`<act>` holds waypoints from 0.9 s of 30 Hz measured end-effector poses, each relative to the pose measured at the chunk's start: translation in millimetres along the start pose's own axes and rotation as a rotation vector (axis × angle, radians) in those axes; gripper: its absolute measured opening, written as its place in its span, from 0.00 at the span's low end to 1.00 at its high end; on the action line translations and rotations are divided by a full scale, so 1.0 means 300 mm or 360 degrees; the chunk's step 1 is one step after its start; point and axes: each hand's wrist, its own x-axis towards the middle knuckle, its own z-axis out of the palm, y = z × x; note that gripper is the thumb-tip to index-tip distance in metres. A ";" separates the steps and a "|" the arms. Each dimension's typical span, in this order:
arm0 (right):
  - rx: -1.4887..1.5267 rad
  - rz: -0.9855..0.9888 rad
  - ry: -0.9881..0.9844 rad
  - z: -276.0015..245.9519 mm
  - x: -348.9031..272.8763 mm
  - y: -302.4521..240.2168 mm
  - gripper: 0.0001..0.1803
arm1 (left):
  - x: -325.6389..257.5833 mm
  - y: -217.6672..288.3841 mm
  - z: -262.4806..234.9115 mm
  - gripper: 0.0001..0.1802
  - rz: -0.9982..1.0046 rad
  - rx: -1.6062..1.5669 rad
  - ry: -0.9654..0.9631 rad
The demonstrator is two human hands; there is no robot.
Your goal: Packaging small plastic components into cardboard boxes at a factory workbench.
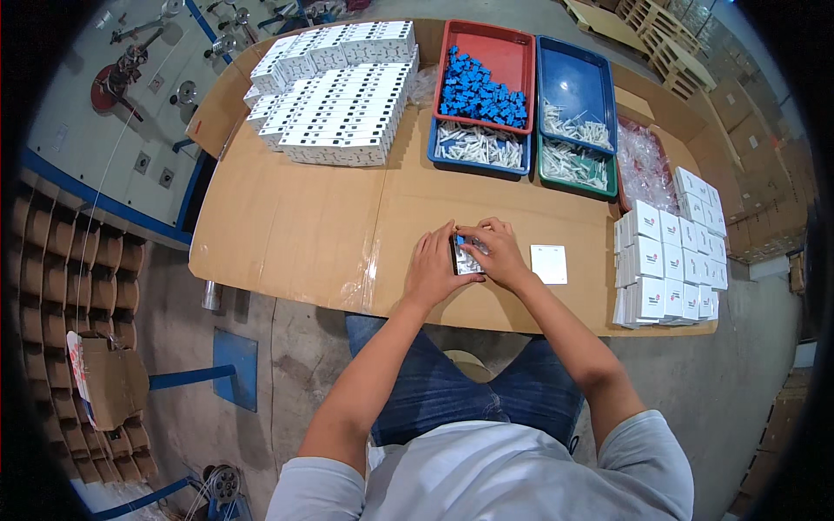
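Close to the table's near edge, a small box [466, 259] lies between my two hands, with white and blue bits showing inside it. My left hand [432, 265] is wrapped along the box's left side, thumb at the near end. At its right and far side, my right hand [497, 252] has its fingers bent down over the contents; whether they pinch a piece is hidden. A flat white square card [548, 264] lies on the cardboard just right of my right hand.
Stacked white boxes [339, 130] stand at the far left. A red tray [527, 61] of blue clips [482, 91] and blue tray [573, 74] of white pieces sit on lower trays. Clear plastic bags [645, 165] and white cartons [669, 260] are at right.
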 end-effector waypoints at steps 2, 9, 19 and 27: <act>0.0012 0.0006 0.0044 0.006 -0.003 0.001 0.19 | -0.002 -0.006 0.003 0.67 0.0007 -0.0013 -0.0004; -0.0023 -0.0105 -0.0018 0.022 -0.011 0.040 0.18 | -0.002 0.000 -0.001 0.66 0.0019 0.0001 -0.0010; -0.0531 -0.0264 0.0012 -0.049 -0.010 -0.051 0.16 | 0.004 0.009 0.028 0.60 0.0085 -0.0016 0.0167; -0.0475 0.1251 0.0693 -0.217 -0.299 0.057 0.28 | -0.010 0.020 0.005 0.55 0.0076 0.0026 0.0146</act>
